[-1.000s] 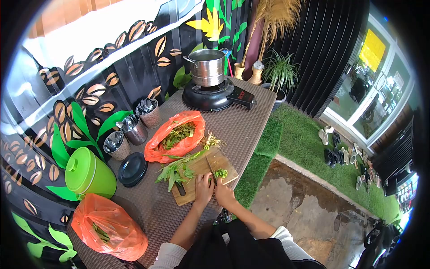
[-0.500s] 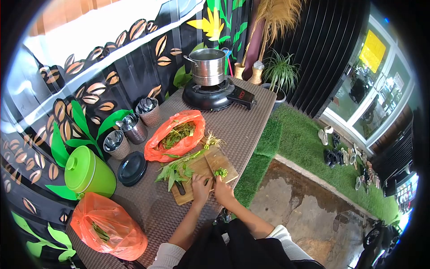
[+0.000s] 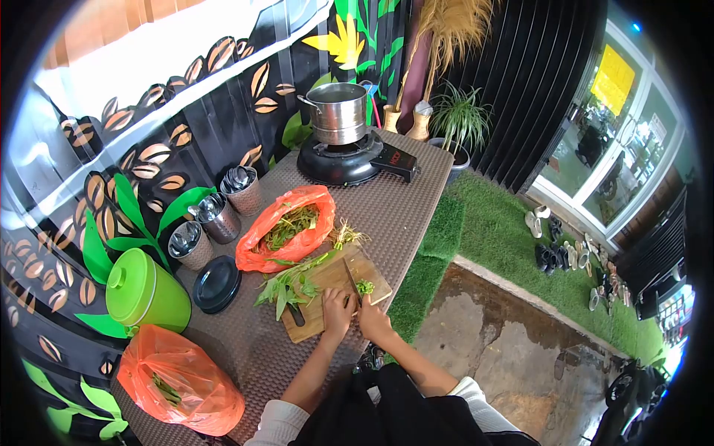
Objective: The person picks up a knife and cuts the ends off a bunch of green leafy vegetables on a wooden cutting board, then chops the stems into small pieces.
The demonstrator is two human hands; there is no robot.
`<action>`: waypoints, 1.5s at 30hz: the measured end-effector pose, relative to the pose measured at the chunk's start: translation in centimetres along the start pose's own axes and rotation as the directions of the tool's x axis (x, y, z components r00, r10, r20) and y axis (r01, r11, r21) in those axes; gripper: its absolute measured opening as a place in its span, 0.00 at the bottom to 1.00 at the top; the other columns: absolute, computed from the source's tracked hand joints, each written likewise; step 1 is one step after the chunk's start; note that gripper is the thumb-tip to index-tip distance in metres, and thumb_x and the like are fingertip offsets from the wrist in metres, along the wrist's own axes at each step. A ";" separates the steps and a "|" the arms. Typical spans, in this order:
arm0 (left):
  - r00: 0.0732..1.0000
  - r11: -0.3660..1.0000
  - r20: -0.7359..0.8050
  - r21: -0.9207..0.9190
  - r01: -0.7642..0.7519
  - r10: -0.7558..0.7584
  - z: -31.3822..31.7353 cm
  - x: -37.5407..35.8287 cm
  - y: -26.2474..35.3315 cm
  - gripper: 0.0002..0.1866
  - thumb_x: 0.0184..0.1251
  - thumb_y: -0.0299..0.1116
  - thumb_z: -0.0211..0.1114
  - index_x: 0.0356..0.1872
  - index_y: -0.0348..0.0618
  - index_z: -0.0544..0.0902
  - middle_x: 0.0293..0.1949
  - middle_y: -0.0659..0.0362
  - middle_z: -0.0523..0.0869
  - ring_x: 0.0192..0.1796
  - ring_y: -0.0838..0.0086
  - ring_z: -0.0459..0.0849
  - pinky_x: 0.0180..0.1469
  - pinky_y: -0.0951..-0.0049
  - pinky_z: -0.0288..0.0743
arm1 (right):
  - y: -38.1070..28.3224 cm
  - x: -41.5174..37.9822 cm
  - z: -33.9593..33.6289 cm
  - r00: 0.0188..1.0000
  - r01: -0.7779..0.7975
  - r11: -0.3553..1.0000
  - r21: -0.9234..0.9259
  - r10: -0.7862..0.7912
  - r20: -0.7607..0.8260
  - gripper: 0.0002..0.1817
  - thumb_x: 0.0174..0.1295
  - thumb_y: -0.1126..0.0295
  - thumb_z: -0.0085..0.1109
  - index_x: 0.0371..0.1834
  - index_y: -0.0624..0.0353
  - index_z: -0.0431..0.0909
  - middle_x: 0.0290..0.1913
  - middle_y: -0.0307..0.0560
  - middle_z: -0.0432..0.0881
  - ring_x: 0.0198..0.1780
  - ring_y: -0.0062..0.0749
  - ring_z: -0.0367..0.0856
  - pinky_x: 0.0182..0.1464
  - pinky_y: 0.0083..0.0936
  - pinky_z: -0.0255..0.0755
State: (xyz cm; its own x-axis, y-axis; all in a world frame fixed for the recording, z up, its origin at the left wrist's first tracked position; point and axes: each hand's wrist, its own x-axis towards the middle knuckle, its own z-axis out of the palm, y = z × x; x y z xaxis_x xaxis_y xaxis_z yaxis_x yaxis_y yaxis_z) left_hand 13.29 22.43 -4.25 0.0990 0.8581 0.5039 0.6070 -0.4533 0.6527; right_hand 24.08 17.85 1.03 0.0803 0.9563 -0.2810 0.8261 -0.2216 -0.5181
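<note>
My right hand (image 3: 373, 321) is closed round the handle of a knife, whose blade (image 3: 349, 272) points away from me over a wooden cutting board (image 3: 311, 327). Beside the blade lies a small heap of chopped greens (image 3: 364, 287). My left hand (image 3: 338, 311) rests on the board left of the knife, fingers curled in; whatever they hold, if anything, is hidden. Uncut leafy stems (image 3: 291, 287) lie across the board's left side, and a bundle of pale roots (image 3: 348, 235) sits at its far edge.
An orange bag of greens (image 3: 254, 256) stands open behind the board; another orange bag (image 3: 190, 386) is nearer left. Black lids (image 3: 217, 284), a green canister (image 3: 152, 297) and cutlery cups (image 3: 192, 251) line the wall. A steel pot (image 3: 338, 119) sits on a black stove (image 3: 335, 165).
The view has shifted slightly. Both hands remain at the board with the knife in my right hand, and the left fingers have shifted slightly.
</note>
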 end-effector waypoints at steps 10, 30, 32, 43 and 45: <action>0.999 0.999 -0.024 -0.012 -0.044 0.043 -0.6 0.0 0.4 0.05 0.54 0.28 0.64 0.28 0.36 0.83 0.33 0.53 0.80 0.43 0.59 0.75 0.48 0.61 0.67 | 0.7 1.9 -0.1 0.996 0.087 0.996 0.022 -0.087 0.001 0.19 0.66 0.63 0.43 0.53 0.63 0.57 0.35 0.70 0.80 0.40 0.66 0.80 0.41 0.54 0.74; 0.991 0.990 0.061 -0.061 0.126 -0.122 -1.1 -0.1 0.7 0.17 0.57 0.27 0.63 0.49 0.43 0.74 0.37 0.48 0.75 0.43 0.52 0.74 0.48 0.58 0.67 | 0.4 2.7 0.6 0.996 0.081 0.997 -0.003 -0.081 -0.032 0.16 0.66 0.64 0.44 0.47 0.65 0.58 0.35 0.72 0.79 0.39 0.67 0.80 0.41 0.54 0.74; 0.984 0.983 0.085 -0.078 0.166 -0.160 -1.0 0.0 0.8 0.17 0.57 0.27 0.62 0.49 0.44 0.74 0.37 0.48 0.75 0.44 0.51 0.73 0.48 0.56 0.67 | 1.3 3.5 0.0 0.986 0.163 0.986 0.034 -0.163 0.017 0.16 0.66 0.64 0.43 0.48 0.65 0.59 0.35 0.72 0.79 0.39 0.65 0.80 0.41 0.54 0.74; 0.999 0.999 0.042 -0.043 0.015 -0.013 -0.6 -0.8 -0.6 0.08 0.57 0.26 0.64 0.38 0.39 0.78 0.33 0.52 0.82 0.42 0.56 0.77 0.43 0.60 0.70 | 0.9 2.9 0.1 0.995 0.094 0.996 -0.002 -0.093 0.027 0.17 0.66 0.65 0.45 0.50 0.67 0.58 0.35 0.74 0.79 0.40 0.66 0.80 0.41 0.53 0.74; 0.999 0.999 0.034 -0.048 -0.002 0.003 -0.4 -0.8 -1.0 0.09 0.56 0.27 0.64 0.38 0.38 0.78 0.34 0.52 0.82 0.41 0.56 0.77 0.43 0.60 0.71 | 1.1 2.9 -0.3 0.990 0.134 0.991 -0.005 -0.134 0.038 0.18 0.65 0.65 0.45 0.50 0.66 0.58 0.35 0.73 0.79 0.41 0.66 0.80 0.41 0.53 0.74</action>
State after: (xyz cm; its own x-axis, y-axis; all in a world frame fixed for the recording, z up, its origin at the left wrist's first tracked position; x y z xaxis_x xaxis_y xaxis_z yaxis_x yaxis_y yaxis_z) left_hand 12.26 22.06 -5.08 0.1274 0.8643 0.4866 0.5681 -0.4657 0.6785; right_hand 25.41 20.40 -0.09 -0.0520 0.9695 -0.2394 0.8322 -0.0904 -0.5471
